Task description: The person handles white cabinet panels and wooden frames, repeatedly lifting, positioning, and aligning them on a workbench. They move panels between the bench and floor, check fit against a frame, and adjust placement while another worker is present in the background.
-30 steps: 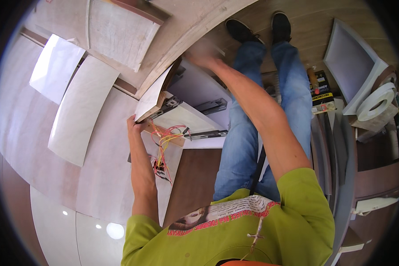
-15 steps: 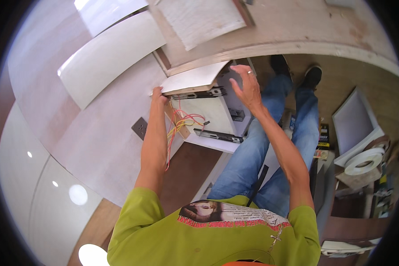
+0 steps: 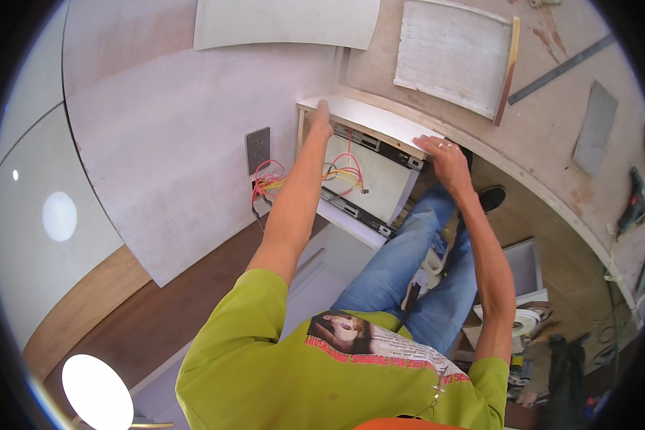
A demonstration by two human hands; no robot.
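Observation:
A white-topped board point(image 3: 369, 118) with a bare wood edge lies across the top of an open cabinet compartment. My left hand point(image 3: 321, 118) is closed on its near edge, toward the left end; some fingers are hidden beneath. At the right end, my right hand point(image 3: 444, 161) grips the corner with its fingers over the top. Under the board runs a metal drawer slide point(image 3: 380, 147), and a second drawer slide point(image 3: 355, 208) sits lower down. Loose red and yellow wires point(image 3: 347, 172) hang in the compartment, and more wires point(image 3: 266, 183) come out beside my left forearm.
A dark socket plate point(image 3: 258, 149) is set in the pale panel at left. On the curved counter lie a whitish wood panel point(image 3: 451, 57), a metal straightedge point(image 3: 562, 69), a grey sheet point(image 3: 595, 127) and a drill-like tool point(image 3: 632, 201). A tape roll point(image 3: 527, 321) sits among clutter at lower right.
My right hand, raised and apart from the board before, now grips its right end. The board, tilted before, now lies flatter against the counter edge. My view has turned.

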